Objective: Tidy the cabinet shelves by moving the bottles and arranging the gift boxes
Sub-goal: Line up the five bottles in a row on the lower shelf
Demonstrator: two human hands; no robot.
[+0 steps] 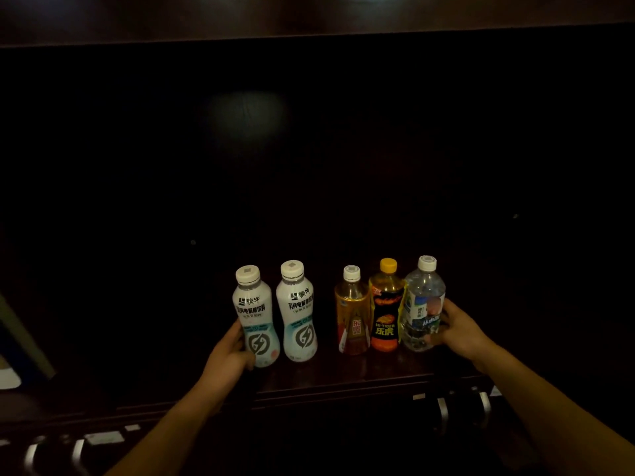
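Several bottles stand upright in a row on a dark wooden cabinet shelf [343, 376]. My left hand [229, 352] grips the leftmost white drink bottle [256, 314] low on its left side. A second white bottle [298, 310] stands just right of it. After a gap come an amber tea bottle [352, 312], a black-and-orange bottle with a yellow cap [386, 307] and a clear water bottle [423, 304]. My right hand [458, 329] wraps the water bottle from the right. No gift boxes are visible.
The cabinet interior behind the bottles is very dark, with a faint glare spot on the back panel [247, 115]. Metal drawer handles [443, 412] show below the shelf edge at right, and more handles [77, 453] at lower left. A pale object [8, 377] sits at the left edge.
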